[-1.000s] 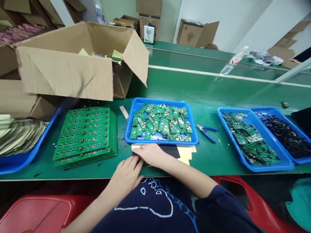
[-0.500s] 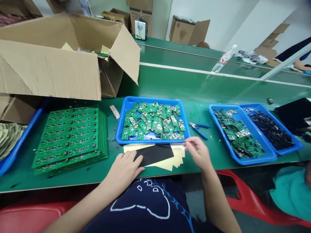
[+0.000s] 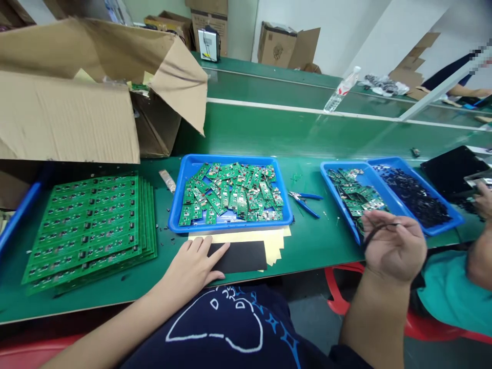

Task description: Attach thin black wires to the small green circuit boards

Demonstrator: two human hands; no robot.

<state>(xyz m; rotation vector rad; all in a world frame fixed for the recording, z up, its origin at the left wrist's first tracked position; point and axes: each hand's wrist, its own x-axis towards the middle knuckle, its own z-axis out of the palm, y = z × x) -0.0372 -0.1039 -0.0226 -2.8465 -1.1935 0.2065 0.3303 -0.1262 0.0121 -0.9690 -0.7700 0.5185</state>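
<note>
My left hand [image 3: 198, 261] lies with fingers spread, pressing on the left part of a black rectangular sheet [image 3: 246, 257]. Under that sheet is a fanned stack of pale yellow paper sheets [image 3: 277, 246] at the table's front edge. My right hand [image 3: 395, 248] is raised to the right, fingers closed on a thin black strip [image 3: 371, 236] that curves down from the pinch. It hangs in front of a blue tray [image 3: 355, 233] of small green circuit boards, hiding its near end. Just behind my left hand stands another blue tray [image 3: 226, 225] holding many small circuit boards.
Stacked green board panels [image 3: 90, 220] stand at left, with a large cardboard box [image 3: 65, 118] behind. Blue-handled cutters [image 3: 305, 202] lie right of the middle tray. A third tray [image 3: 453, 225] holds small black pieces. A co-worker's hand [image 3: 483, 200] is at far right.
My right hand has moved from the sheets' right edge up and right, and now shows a black strip in its fingers. The black sheet lies straighter. My left hand stays on it.
</note>
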